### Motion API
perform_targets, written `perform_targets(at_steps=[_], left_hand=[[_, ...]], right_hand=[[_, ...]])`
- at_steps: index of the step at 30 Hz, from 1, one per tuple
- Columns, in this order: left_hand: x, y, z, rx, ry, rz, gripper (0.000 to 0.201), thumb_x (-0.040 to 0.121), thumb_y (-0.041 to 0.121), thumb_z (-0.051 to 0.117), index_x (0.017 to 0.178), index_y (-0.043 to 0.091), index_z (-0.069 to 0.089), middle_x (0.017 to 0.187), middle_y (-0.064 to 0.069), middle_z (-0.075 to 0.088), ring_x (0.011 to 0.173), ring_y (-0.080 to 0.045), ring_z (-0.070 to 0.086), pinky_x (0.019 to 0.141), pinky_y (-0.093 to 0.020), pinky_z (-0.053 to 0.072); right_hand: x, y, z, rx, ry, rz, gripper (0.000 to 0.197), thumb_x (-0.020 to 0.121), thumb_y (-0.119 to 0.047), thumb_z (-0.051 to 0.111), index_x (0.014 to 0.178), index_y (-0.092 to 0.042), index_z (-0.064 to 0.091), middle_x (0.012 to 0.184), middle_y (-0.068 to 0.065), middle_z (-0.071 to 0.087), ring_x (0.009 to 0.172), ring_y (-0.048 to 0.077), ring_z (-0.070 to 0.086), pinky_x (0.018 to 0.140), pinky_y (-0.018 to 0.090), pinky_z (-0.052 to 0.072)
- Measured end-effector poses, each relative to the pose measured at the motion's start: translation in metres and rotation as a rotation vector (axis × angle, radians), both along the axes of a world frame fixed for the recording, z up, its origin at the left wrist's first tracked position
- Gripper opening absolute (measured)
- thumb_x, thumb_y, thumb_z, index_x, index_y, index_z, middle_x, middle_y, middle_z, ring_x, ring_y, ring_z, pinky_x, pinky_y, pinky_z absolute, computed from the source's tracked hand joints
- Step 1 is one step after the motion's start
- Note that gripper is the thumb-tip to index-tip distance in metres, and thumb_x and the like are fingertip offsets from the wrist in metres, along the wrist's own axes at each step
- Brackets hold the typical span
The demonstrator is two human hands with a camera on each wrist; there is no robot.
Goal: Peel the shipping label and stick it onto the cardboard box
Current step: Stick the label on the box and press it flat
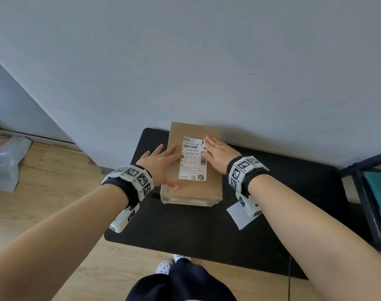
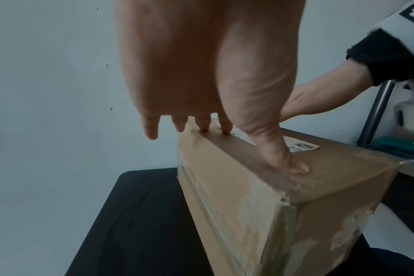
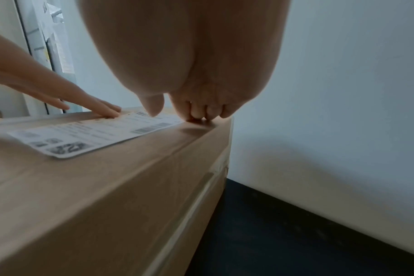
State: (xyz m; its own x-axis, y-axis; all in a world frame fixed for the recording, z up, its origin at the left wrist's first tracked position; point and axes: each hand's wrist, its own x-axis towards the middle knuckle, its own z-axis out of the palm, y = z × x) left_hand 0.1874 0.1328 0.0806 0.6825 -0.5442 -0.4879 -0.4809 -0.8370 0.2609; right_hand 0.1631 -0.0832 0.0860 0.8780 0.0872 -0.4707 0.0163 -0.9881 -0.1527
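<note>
A brown cardboard box (image 1: 213,187) (image 2: 248,186) (image 3: 106,196) stands on a black table (image 1: 207,235) against the wall. A white shipping label (image 1: 192,164) (image 2: 300,145) (image 3: 83,136) lies flat on its top. My left hand (image 1: 161,161) (image 2: 201,74) lies flat on the box's left part, fingers straight, fingertips at the label's left edge, thumb pressed near the front edge. My right hand (image 1: 220,153) (image 3: 189,56) lies flat over the label's upper right part, fingers straight and pressing down.
A white backing sheet (image 1: 237,215) lies on the table to the right of the box, partly under my right wrist. A dark metal shelf (image 1: 370,192) with a teal item stands at the right. Grey plastic bags (image 1: 5,164) lie on the wooden floor at left.
</note>
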Motion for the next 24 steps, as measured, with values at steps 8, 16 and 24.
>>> perform_targets(at_steps=[8, 16, 24], left_hand=[[-0.003, 0.001, -0.003, -0.077, 0.013, 0.049, 0.118, 0.067, 0.054, 0.076, 0.153, 0.027, 0.001, 0.162, 0.013, -0.003, 0.15, -0.018, -0.001, 0.122, -0.047, 0.01], [-0.005, 0.006, -0.005, -0.087, 0.02, 0.055, 0.116, 0.069, 0.056, 0.073, 0.154, 0.024, 0.0, 0.162, 0.013, -0.004, 0.15, -0.02, -0.001, 0.121, -0.049, 0.013], [-0.006, 0.006, -0.004, -0.073, 0.022, 0.062, 0.114, 0.071, 0.056, 0.071, 0.153, 0.024, -0.001, 0.161, 0.014, -0.006, 0.15, -0.019, -0.002, 0.122, -0.047, 0.01]], right_hand=[[0.027, 0.041, -0.002, 0.062, 0.014, 0.111, 0.058, 0.102, -0.033, 0.021, 0.151, -0.009, 0.002, 0.161, 0.006, -0.004, 0.149, 0.016, 0.0, 0.122, 0.031, 0.003], [0.022, 0.048, -0.005, 0.111, 0.009, 0.108, 0.057, 0.103, -0.03, 0.021, 0.151, -0.006, 0.002, 0.161, 0.008, -0.004, 0.149, 0.016, -0.001, 0.121, 0.029, 0.001], [-0.016, 0.053, -0.012, 0.108, -0.009, 0.143, 0.056, 0.102, -0.03, 0.021, 0.151, -0.008, 0.004, 0.162, 0.007, -0.002, 0.149, 0.016, -0.001, 0.123, 0.029, 0.002]])
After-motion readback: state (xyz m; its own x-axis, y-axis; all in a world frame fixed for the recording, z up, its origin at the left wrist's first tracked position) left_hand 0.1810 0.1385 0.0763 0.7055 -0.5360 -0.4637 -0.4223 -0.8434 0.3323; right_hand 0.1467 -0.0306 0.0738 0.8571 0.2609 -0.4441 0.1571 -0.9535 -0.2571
